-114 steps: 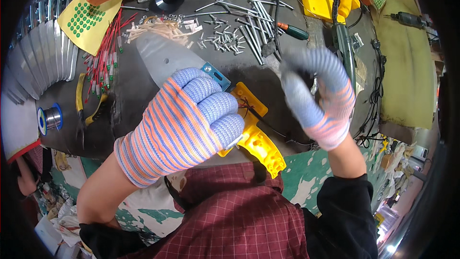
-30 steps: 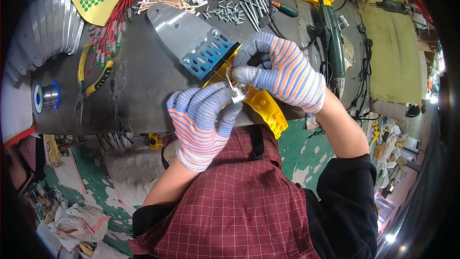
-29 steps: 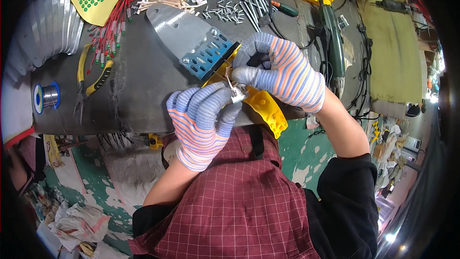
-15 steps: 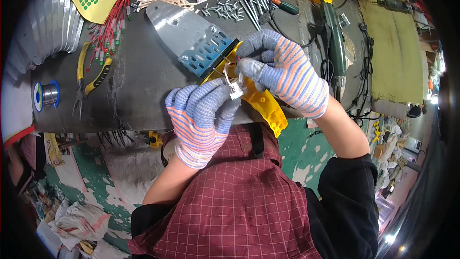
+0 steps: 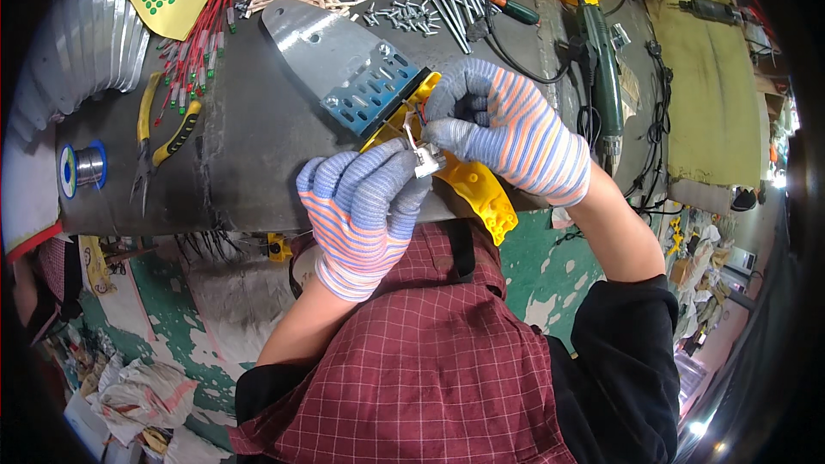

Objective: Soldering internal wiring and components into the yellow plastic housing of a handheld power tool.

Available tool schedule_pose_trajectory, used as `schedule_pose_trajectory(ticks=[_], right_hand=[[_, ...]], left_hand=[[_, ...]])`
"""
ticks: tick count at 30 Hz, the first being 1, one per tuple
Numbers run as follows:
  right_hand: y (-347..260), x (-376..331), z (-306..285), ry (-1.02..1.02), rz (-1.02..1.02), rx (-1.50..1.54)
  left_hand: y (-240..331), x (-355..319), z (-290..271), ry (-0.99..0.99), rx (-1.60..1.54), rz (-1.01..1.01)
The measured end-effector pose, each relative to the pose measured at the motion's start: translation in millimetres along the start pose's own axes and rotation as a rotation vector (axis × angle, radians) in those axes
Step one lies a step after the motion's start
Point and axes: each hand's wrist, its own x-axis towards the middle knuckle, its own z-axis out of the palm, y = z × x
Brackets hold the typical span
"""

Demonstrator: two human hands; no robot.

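Note:
Striped knit gloves cover both my hands. Between the fingertips of my left hand (image 5: 365, 210) is a small white switch-like part (image 5: 427, 160) with metal on it. My right hand (image 5: 514, 125) is pinched just above that part, close to a thin wire; what its fingertips hold is mostly hidden. Under both hands lies a yellow plastic housing (image 5: 475, 191), its curved end reaching past the table's front edge. Joined to its far side is a metal guard plate (image 5: 322, 47) with a blue slotted section (image 5: 371, 92).
Left of the hands lie yellow-handled pliers (image 5: 148, 142) and a solder spool (image 5: 83, 168). Red wires (image 5: 196, 56), screws (image 5: 404, 13) and metal rods (image 5: 451, 0) cover the back. A green power tool (image 5: 601, 77), a screwdriver (image 5: 516, 10) and black cables (image 5: 657, 120) are at the right.
My right hand has shifted slightly, its fingertips lower and nearer the white part. The white part has turned a little. My left hand stays nearly still.

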Motion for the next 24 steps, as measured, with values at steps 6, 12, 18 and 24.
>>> schedule_pose_trajectory(ticks=[6, 12, 18, 24], right_hand=[[-10, -7, -5, 0.012, -0.149, -0.414], [-9, 4, 3, 0.031, -0.065, -0.228], [-8, -5, 4, 0.060, -0.173, -0.489], [-21, 4, 6, 0.155, -0.558, -0.722]], left_hand=[[0, 1, 0, -0.017, -0.025, -0.016], [-3, -2, 3, 0.008, -0.022, -0.008], [0, -1, 3, 0.014, 0.014, -0.004], [2, 2, -9, -0.022, -0.050, -0.027]])
